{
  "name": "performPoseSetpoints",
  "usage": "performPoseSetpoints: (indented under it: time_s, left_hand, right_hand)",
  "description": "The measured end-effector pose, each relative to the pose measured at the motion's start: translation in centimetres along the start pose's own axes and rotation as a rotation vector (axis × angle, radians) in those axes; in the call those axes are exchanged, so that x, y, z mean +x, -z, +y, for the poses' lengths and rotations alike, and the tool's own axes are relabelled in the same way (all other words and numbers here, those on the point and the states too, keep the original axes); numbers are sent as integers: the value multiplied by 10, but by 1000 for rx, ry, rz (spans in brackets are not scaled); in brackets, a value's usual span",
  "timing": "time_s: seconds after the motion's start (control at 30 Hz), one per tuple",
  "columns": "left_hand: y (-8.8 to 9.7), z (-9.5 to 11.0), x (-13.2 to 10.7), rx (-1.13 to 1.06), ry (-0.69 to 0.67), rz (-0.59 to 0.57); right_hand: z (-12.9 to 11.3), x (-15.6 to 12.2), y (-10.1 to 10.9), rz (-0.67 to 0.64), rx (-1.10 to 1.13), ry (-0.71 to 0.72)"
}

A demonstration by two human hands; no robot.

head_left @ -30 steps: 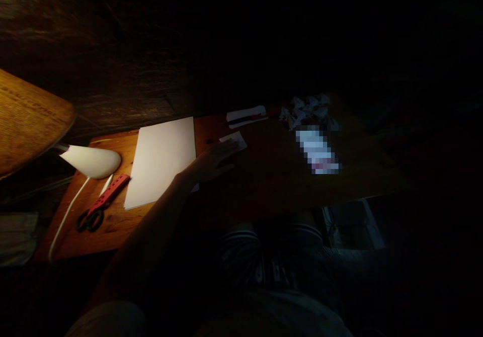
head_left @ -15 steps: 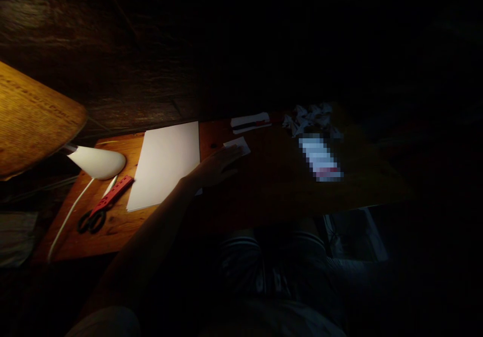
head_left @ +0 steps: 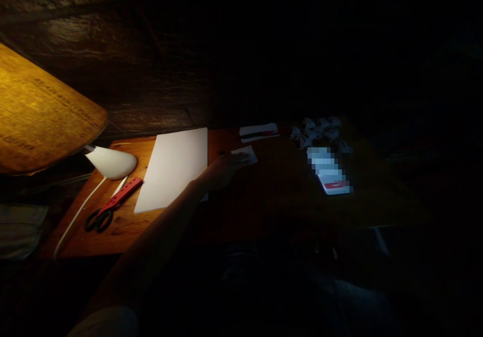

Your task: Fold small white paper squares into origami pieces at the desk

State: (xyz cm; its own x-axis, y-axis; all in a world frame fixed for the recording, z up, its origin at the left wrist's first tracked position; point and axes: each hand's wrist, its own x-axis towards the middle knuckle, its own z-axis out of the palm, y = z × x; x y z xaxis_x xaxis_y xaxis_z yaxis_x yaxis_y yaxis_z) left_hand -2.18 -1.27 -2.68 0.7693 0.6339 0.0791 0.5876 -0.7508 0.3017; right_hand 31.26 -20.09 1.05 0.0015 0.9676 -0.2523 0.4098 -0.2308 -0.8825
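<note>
The scene is very dark. My left hand (head_left: 224, 168) reaches across the wooden table (head_left: 124, 226) and rests on a small white slip of paper (head_left: 247, 152), fingers laid forward and roughly flat. A large white sheet of paper (head_left: 173, 170) lies just left of the hand. My right hand is not visible in the darkness.
A white lamp (head_left: 111, 162) with a white cord stands at the table's left, beside red-cased scissors (head_left: 113, 203). A lit phone (head_left: 330, 173), crumpled paper (head_left: 319, 128) and a white card with a pen (head_left: 258, 131) lie further right. A woven surface (head_left: 41, 120) fills the left.
The view has shifted, so everything sits lower and further right in the picture. My left hand stays on the small slip; its fingers look a little more drawn in.
</note>
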Motion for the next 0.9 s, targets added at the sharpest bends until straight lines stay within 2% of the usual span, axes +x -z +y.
performPoseSetpoints:
  time_s: [0.1, 0.17, 0.23, 0.3, 0.4, 0.57, 0.7, 0.9]
  left_hand:
    - [0, 1, 1, 39, 21, 18]
    - [0, 1, 2, 24, 20, 35]
    - [2, 2, 2, 1, 14, 44]
    - [4, 2, 3, -18, 11, 52]
    - [7, 3, 2, -76, -3, 81]
    - [9, 5, 0, -150, -6, 133]
    - [11, 7, 0, -156, 0, 115]
    - [10, 4, -1, -118, -31, 114]
  right_hand:
    - [-28, 46, -5, -127, -44, 112]
    - [-53, 84, -15, -230, -141, 274]
    - [-78, 118, -27, -151, -285, 430]
    - [-99, 141, -38, -36, -396, 501]
    - [-113, 157, -46, -74, -531, 528]
    - [-96, 166, -46, -107, -497, 612]
    - [-75, 183, -53, -37, -411, 612]
    - [-55, 204, -66, -69, -455, 668]
